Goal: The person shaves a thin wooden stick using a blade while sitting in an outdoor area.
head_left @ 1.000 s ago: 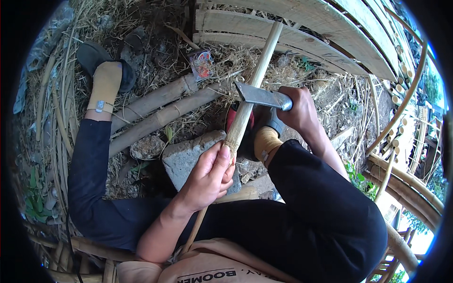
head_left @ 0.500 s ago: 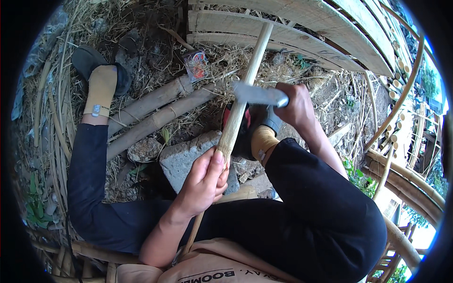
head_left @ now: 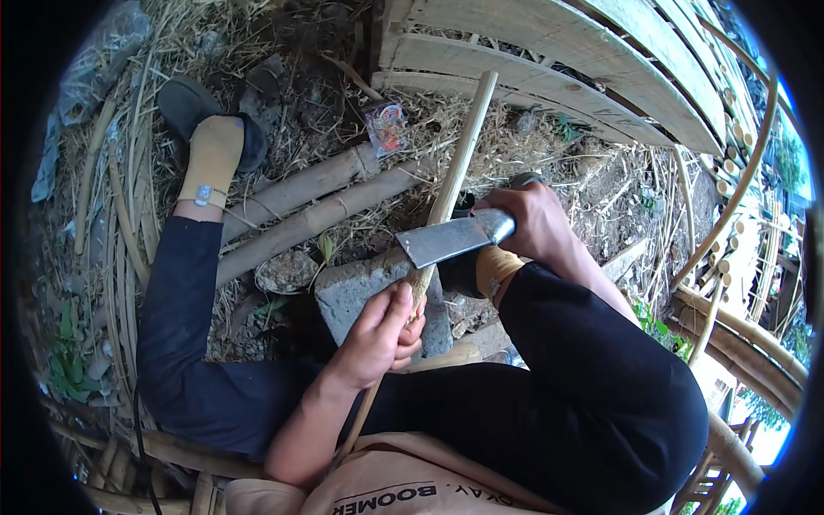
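Observation:
My left hand (head_left: 378,335) is wrapped round a pale wooden pole (head_left: 461,159). The pole slants from my lap up toward the slatted crate, and its far end is cut square. In my right hand (head_left: 536,221) is a chopping knife (head_left: 448,240) with a short, broad steel blade and a metal collar. Its blade lies across the pole just beyond my left fist. The handle is mostly covered by my fingers. Beneath the pole sits a rough concrete block (head_left: 352,292).
A slatted wooden crate (head_left: 532,77) stands at the far side. Two bamboo poles (head_left: 318,215) lie on the straw-covered ground beside a rock (head_left: 287,271). A crumpled wrapper (head_left: 384,129) lies near the crate. More cut bamboo (head_left: 730,249) is stacked at the right. My legs frame the work.
The knife has come down along the pole toward my left hand, and its blade, blurred before, shows sharply now. My left hand keeps its hold. The whole view has shifted slightly.

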`<state>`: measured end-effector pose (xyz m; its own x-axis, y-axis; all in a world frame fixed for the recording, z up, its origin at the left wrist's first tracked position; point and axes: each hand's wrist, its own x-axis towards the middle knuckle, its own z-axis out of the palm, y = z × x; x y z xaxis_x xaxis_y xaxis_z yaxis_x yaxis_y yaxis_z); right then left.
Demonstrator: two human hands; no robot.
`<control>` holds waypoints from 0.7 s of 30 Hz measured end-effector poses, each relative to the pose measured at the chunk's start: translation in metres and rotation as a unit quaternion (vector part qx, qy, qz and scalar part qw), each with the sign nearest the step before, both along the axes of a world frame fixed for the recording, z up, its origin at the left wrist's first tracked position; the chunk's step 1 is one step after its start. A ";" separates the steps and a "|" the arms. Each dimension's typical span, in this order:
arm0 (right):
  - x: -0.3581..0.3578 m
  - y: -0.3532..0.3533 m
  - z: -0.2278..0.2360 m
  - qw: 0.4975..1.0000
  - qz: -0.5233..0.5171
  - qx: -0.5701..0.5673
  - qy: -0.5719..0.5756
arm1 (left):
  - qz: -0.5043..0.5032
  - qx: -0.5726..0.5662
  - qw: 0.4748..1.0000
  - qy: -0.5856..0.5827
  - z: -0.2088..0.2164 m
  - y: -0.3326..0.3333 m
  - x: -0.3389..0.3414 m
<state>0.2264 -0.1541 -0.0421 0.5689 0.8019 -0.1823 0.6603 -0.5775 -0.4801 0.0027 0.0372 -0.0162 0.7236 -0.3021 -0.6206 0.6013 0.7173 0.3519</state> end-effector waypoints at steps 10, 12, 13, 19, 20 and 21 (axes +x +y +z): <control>0.031 -0.023 0.011 0.992 -0.111 -0.002 -0.053 | -0.024 0.024 0.999 -0.025 0.006 -0.015 -0.002; 0.020 -0.021 0.004 0.990 -0.130 0.001 -0.048 | -0.010 -0.016 1.000 0.000 -0.001 -0.013 -0.004; 0.017 -0.022 0.003 0.992 -0.120 -0.018 -0.044 | -0.006 -0.021 1.000 0.005 -0.003 -0.012 -0.003; 0.008 -0.019 -0.001 0.999 -0.017 0.022 -0.028 | -0.012 0.049 0.999 -0.018 0.008 -0.016 -0.005; 0.012 -0.021 -0.004 0.998 -0.035 0.037 -0.031 | -0.012 0.045 0.999 -0.017 0.009 -0.016 -0.005; 0.019 -0.020 -0.006 0.993 -0.101 -0.028 -0.046 | -0.012 0.041 0.999 -0.015 0.010 -0.016 -0.005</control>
<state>0.2452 -0.1746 -0.0479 0.7337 0.6596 -0.1630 0.5676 -0.7269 -0.3866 -0.0020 0.0216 -0.0063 0.7353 -0.2696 -0.6218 0.6068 0.6705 0.4269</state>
